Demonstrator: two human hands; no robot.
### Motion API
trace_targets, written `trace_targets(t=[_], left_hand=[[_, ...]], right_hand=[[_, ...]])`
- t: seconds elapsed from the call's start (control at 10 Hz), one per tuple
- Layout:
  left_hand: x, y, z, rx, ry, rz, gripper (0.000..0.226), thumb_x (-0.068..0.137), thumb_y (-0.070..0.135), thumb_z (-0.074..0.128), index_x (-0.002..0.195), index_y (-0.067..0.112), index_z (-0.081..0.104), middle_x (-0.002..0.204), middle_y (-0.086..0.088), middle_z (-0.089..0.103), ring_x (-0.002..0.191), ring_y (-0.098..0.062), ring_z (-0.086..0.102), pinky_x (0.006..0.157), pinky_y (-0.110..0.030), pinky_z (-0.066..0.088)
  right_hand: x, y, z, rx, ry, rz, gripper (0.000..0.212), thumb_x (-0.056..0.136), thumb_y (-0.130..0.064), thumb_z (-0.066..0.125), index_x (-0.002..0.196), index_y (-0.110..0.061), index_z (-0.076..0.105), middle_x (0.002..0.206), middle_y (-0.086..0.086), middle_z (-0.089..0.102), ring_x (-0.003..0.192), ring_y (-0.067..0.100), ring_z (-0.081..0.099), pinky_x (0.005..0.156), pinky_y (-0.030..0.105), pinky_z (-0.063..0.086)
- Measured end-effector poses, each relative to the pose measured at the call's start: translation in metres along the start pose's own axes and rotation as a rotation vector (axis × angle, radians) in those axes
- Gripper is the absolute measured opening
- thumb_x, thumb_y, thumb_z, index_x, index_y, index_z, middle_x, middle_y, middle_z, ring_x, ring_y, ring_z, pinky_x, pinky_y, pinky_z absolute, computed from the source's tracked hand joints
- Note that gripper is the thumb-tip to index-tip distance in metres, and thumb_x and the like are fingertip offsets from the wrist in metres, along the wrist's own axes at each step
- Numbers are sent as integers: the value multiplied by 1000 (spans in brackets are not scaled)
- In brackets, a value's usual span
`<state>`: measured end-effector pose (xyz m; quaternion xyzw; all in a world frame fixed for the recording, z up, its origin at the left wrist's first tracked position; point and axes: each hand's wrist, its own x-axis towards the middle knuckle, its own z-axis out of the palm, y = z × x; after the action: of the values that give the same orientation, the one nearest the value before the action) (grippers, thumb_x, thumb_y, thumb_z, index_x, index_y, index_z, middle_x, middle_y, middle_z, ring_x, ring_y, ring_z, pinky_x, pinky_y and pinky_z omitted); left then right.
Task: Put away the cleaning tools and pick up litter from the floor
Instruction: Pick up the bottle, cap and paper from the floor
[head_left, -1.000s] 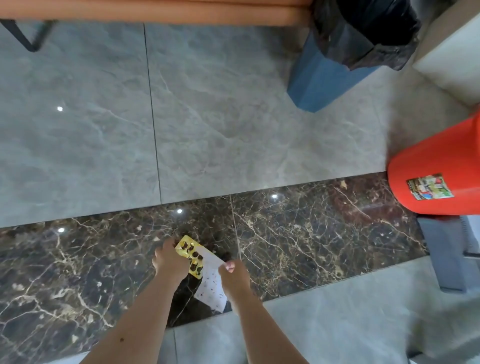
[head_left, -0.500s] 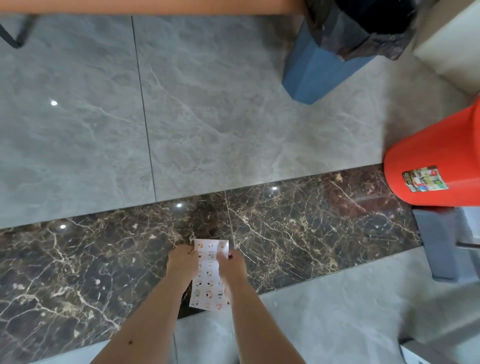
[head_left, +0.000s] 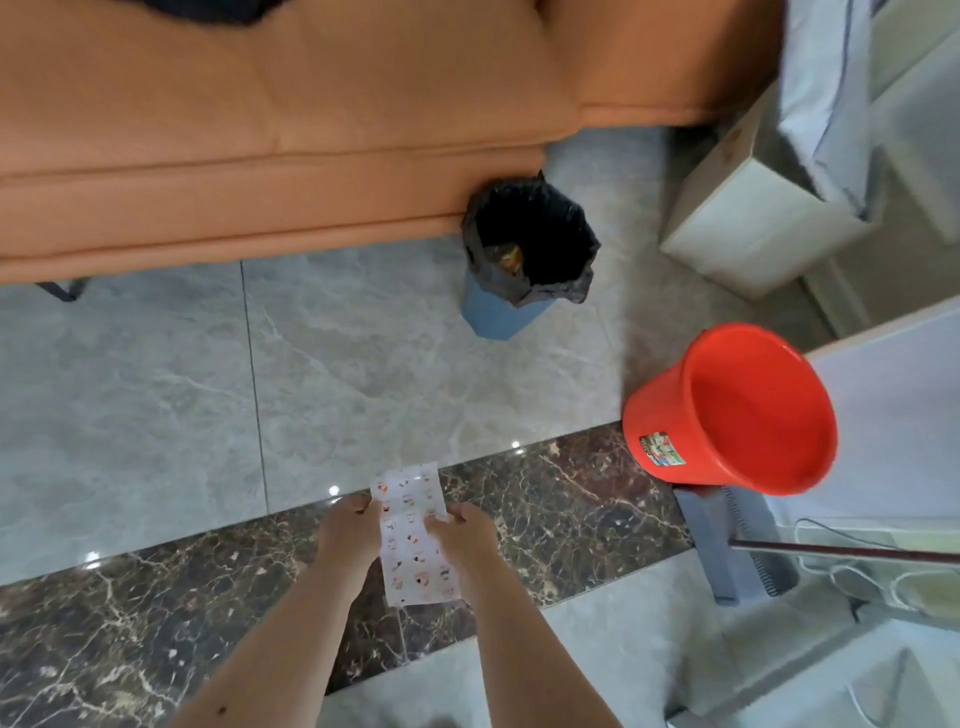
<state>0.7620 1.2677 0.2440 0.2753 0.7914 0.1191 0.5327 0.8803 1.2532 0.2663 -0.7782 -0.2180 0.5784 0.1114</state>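
Blue bin (head_left: 498, 317) with black liner (head_left: 530, 239), some litter inside; red bucket (head_left: 727, 410) nearby. White sticker sheet (head_left: 413, 540), small colourful pictures, pinched between left hand (head_left: 349, 535) and right hand (head_left: 465, 538) above dark marble strip (head_left: 571, 499).

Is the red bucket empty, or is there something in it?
Empty, as far as the view shows. The red bucket stands upright and its bare red inside is visible down to the bottom.

An orange sofa (head_left: 291, 119) runs along the top, with a dark cloth (head_left: 202, 8) on its seat. A white box (head_left: 748, 228) sits on the grey tiled floor (head_left: 156, 395) at right, and a band of dark marble (head_left: 561, 499) crosses the floor lower down
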Motion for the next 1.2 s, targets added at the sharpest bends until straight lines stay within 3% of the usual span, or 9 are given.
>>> trace_targets(t=[0.1,0.2,0.3,0.4,0.7,0.9,1.0,1.1,1.2], left_hand=[[-21,60,5,-10,10,48,34,98,17,46,125,2,60,125,-13,63,80,-17,62,63,-15,52],[-38,115,20,17,-15,49,23,95,13,49,112,7,65,114,-13,66,106,-31,63,91,-36,51],[-49,163,38,-98,-49,68,24,94,13,50,71,10,55,77,-8,59,82,-31,57,71,-35,51],[-51,209,53,-81,-49,59,18,93,10,49,95,-3,63,94,-18,61,82,-28,53,57,-27,41],[2,327,76,-97,-102,125,8,85,2,54,80,5,59,68,-8,56,63,-24,52,53,-22,36],[48,395,73,-221,-183,43,32,94,8,43,64,11,52,80,-17,57,76,-28,57,67,-30,45],[62,419,71,-323,-250,-39,38,102,24,32,128,2,48,129,-19,54,117,-37,57,98,-44,44],[81,422,73,-367,-319,-82,33,103,24,29,115,3,51,117,-15,55,103,-35,59,88,-36,45],[87,423,70,-356,-312,-93,23,102,24,32,98,11,50,91,-6,54,74,-23,52,69,-31,42]], right_hand=[[-11,-41,-44,30,35,-44,28,88,-17,59,115,-10,61,110,12,68,90,24,67,75,35,57],[-17,-78,-89,68,88,-91,29,89,-15,58,117,-11,61,111,11,69,100,28,67,76,33,58],[-20,-110,-126,191,149,-124,27,88,-11,57,114,-5,62,113,14,68,103,31,66,90,44,56],[-12,-140,-158,281,175,-149,20,88,-7,54,106,-3,63,112,17,68,102,34,65,90,46,55],[51,-240,-208,368,229,-117,29,86,3,43,107,-4,62,114,21,67,99,38,65,90,49,54],[98,-307,-221,337,285,-71,29,85,1,43,107,-5,61,112,14,67,84,24,59,57,26,49],[112,-327,-224,284,282,-32,20,87,-1,45,102,-6,58,101,14,61,85,27,55,65,30,50],[121,-333,-224,353,250,4,18,90,-5,46,76,-14,51,75,1,49,65,17,48,71,30,51],[132,-335,-222,-9,171,68,25,96,-4,41,117,-6,53,107,6,56,105,17,56,103,30,44]])
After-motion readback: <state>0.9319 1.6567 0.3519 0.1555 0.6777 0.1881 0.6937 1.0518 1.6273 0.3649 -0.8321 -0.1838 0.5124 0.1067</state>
